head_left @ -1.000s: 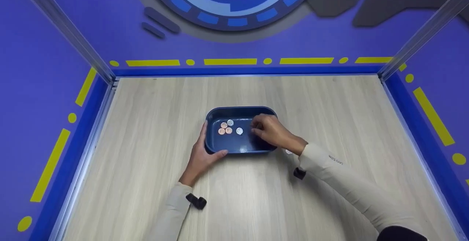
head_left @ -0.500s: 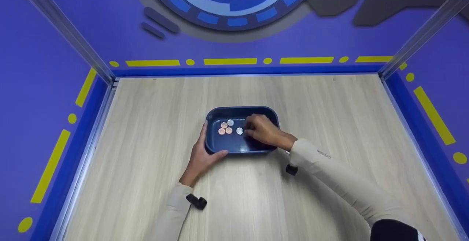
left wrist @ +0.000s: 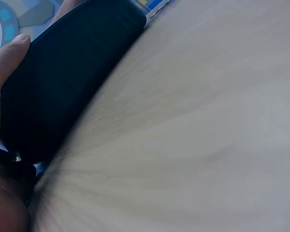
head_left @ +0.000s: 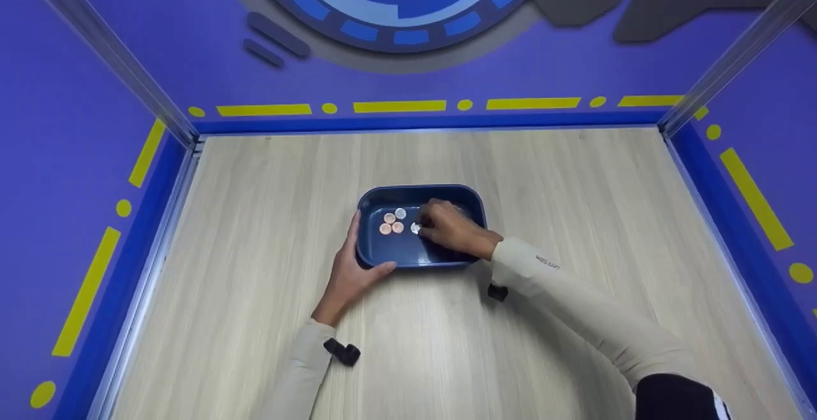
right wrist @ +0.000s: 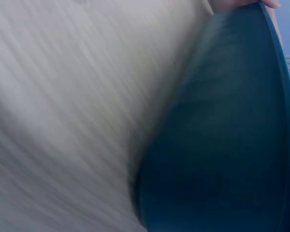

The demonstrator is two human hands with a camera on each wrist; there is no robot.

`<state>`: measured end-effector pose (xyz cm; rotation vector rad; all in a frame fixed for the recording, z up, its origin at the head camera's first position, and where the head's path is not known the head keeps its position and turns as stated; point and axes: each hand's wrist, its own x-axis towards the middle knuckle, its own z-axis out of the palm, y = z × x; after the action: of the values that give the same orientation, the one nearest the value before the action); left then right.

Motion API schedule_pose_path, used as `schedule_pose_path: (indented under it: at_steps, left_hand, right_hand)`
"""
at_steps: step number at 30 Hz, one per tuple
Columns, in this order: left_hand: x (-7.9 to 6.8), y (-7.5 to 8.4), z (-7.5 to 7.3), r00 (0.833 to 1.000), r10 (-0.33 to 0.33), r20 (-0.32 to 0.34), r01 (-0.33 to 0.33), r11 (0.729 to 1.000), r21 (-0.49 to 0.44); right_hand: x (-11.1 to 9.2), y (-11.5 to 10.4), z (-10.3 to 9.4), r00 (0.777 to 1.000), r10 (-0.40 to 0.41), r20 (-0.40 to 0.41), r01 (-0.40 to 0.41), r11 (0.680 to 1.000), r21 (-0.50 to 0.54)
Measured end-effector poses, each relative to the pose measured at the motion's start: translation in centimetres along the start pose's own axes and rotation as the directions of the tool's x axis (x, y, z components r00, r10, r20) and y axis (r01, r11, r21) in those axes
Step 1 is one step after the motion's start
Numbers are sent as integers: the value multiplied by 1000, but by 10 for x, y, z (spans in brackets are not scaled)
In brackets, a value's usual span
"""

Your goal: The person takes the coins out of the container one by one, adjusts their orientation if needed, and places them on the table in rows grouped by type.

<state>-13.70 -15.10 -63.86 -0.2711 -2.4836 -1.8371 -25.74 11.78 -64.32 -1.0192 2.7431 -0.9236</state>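
Note:
A dark blue rectangular tray (head_left: 424,254) with rounded corners stands on the wooden table. My left hand (head_left: 354,273) grips its near left corner, thumb over the front rim and fingers along the left side. Inside lie three copper-coloured coins (head_left: 385,228) beside a silver coin (head_left: 401,213). A second silver coin (head_left: 415,228) lies to their right, partly covered by the fingertips of my right hand (head_left: 450,225). That hand reaches in over the right side with bent fingers; I cannot tell whether they pinch a coin. In the left wrist view, the left thumb (left wrist: 17,48) lies over the tray's rim.
Pale wooden table (head_left: 255,216) surrounds the tray. Purple-blue panels (head_left: 408,88) with yellow marks stand behind it and at both sides. The tray's outer wall (right wrist: 222,130) fills much of the right wrist view.
My right hand has moved left inside the tray, up to the second silver coin. A silver coin on the table right of the tray has passed out of sight behind my right arm. The left hand stays.

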Motion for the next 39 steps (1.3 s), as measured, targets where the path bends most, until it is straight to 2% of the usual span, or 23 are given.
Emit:
schedule_pose_path:
  at_steps: [5,12,16,19,23,30,33,39]
  left_hand:
    - [0,-1,0,1000,-2,-4,2,1000,-1]
    - [-2,1,0,1000,-9,-11,9,1000,-7]
    - [-2,2,1,1000,-10,-12,10,1000,-5]
    - [-1,2,1,1000,-6,-10,6,1000,-5]
    - [-1,2,1,1000,-7,1,7,1000,-7]
    - [0,3,1,1000,-19,2,19,1000,1]
    - [0,3,1,1000,-21,2,21,1000,0]
    - [-1,2,0,1000,-19,-1,19,1000,-5]
  right_hand:
    - [1,-7,-3,1000,4,-4,-3,1000,16]
    - [0,-32,-19,1000,22,14,-22,999,38]
    - [2,-28,-15,999,40,26,-41,999,27]
    - [5,-14,-3,998,58,20,-58,998,-9]
    - [5,-12,0,996,86,31,-85,996,-38]
    - [-5,-64,-40,994,80,78,-80,997,5]
    - [-8,-74,-49,992,84,89,-87,996,28]
    - [-14,-78,-60,993,106,60,-109,993,50]
